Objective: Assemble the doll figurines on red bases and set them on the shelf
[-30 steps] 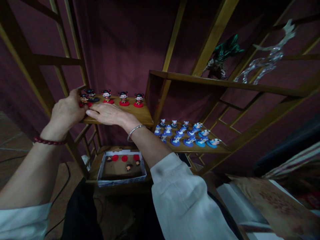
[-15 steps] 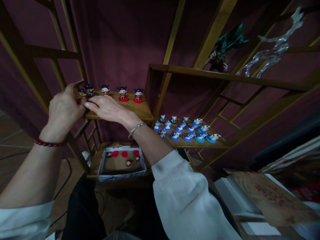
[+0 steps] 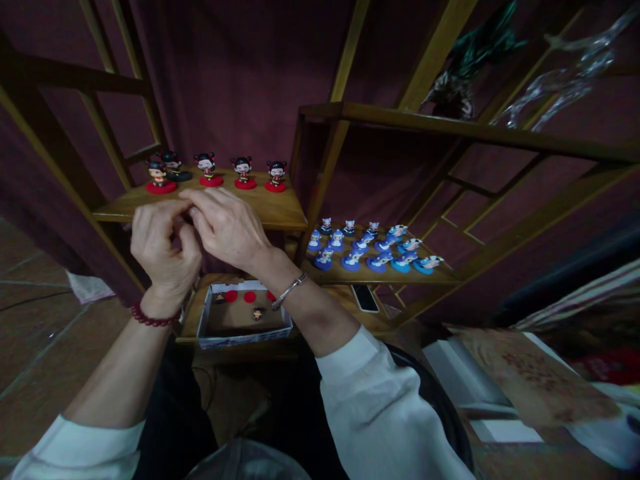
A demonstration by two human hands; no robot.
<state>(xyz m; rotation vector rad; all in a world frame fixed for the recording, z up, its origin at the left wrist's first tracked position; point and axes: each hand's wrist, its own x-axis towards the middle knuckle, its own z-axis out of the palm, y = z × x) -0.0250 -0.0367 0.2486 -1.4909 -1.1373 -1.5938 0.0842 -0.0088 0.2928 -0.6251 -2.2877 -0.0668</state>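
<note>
From my remote seat, the head view shows the left hand (image 3: 167,247) and right hand (image 3: 227,227) together at the front of the wooden shelf (image 3: 280,212). Their fingers are curled narrow; I cannot tell whether they grip anything. Just behind stands an orange-clad figurine (image 3: 158,175) on its red base, near a black-based figurine (image 3: 173,164). Below, I see a shallow box (image 3: 245,340) holding red discs (image 3: 249,297) and small figures (image 3: 257,313).
</note>
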